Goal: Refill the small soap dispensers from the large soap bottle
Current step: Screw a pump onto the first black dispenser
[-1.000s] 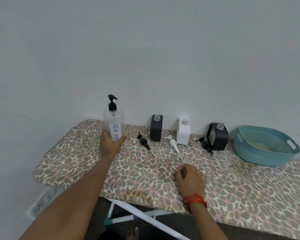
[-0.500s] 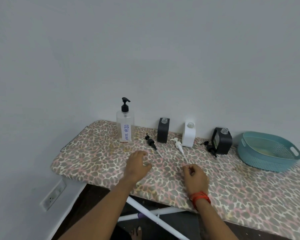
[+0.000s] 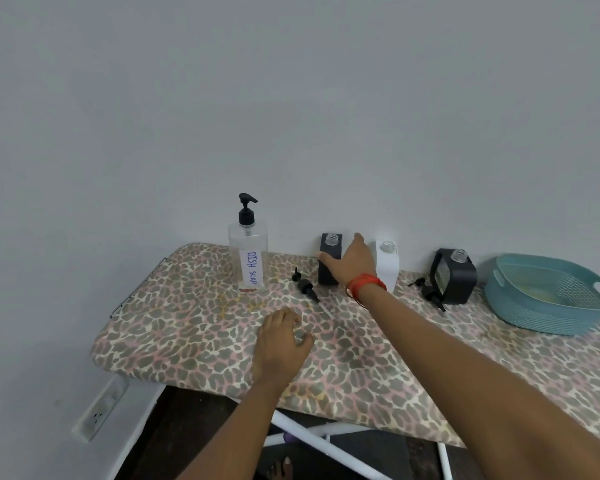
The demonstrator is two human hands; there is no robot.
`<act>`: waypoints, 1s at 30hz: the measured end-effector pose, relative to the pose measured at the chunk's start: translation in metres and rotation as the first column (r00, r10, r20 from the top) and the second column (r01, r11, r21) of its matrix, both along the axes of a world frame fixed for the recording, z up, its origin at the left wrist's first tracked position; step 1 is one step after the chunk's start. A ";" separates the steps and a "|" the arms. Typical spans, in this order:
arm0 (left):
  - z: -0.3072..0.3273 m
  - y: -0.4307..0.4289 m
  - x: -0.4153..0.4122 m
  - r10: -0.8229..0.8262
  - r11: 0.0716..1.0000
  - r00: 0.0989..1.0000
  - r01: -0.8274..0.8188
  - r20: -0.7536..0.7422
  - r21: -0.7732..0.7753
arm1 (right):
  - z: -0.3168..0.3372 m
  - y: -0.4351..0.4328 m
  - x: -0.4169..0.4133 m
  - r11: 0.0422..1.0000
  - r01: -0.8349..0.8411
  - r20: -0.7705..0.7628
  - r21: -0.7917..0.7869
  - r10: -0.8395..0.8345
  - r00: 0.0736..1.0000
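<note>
The upright black dispenser (image 3: 329, 247) stands just left of the right hand (image 3: 351, 264), whose open, spread grip sets its thumb against the front; the left hand (image 3: 278, 344) lies farther off, empty.

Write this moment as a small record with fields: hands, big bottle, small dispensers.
left hand: rests on the leopard-print cover, loosely curled, holding nothing
right hand: at the black dispenser, fingers straight, contact unclear
large soap bottle: upright, pump on, no hand on it
other dispensers: white dispenser, dark dispenser, upright, necks open
loose pumps: left pump, right pump, both black, lying on cover
</note>
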State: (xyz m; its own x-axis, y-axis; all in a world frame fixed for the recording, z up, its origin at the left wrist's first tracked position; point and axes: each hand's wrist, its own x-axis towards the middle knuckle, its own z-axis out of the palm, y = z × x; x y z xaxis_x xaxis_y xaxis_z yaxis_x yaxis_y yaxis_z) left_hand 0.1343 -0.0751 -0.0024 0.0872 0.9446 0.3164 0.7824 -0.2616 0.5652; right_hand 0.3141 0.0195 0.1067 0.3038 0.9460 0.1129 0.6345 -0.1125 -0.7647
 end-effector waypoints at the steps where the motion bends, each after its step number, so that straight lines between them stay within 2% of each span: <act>1: 0.000 0.000 0.000 0.003 1.000 1.000 -0.003 0.004 -0.004 | -0.001 0.008 -0.003 0.999 0.017 -0.010 -0.041 -0.017 1.000; 5: -0.002 0.002 0.000 0.000 1.000 1.000 0.000 -0.004 -0.030 | -0.014 0.024 -0.006 0.988 0.061 0.047 -0.145 -0.055 0.997; 8: -0.003 0.003 0.001 0.004 0.999 1.000 -0.004 -0.007 -0.033 | -0.017 0.027 -0.008 0.990 0.053 0.067 -0.129 -0.044 0.997; 17: 0.002 0.000 0.001 0.008 0.999 1.000 -0.008 0.002 -0.043 | -0.006 0.032 -0.014 0.988 0.095 -0.008 -0.124 -0.097 0.995; 21: 0.006 -0.001 0.001 0.032 0.998 0.992 -0.026 0.120 -0.055 | 0.001 0.017 -0.003 0.995 0.095 -0.107 -0.044 -0.099 0.989; 25: 0.011 -0.004 -0.001 0.034 0.996 0.959 -0.009 0.280 -0.093 | 0.012 -0.021 0.009 0.998 -0.005 -0.159 0.064 0.015 0.987; 28: 0.017 -0.009 -0.004 0.006 0.993 0.915 0.044 0.403 -0.114 | 0.015 -0.053 0.008 0.990 -0.129 -0.138 0.064 0.137 0.981; 30: 0.017 -0.011 -0.005 -0.030 0.995 0.904 0.069 0.426 -0.075 | 0.013 -0.073 0.000 0.975 -0.214 -0.107 0.061 0.219 0.970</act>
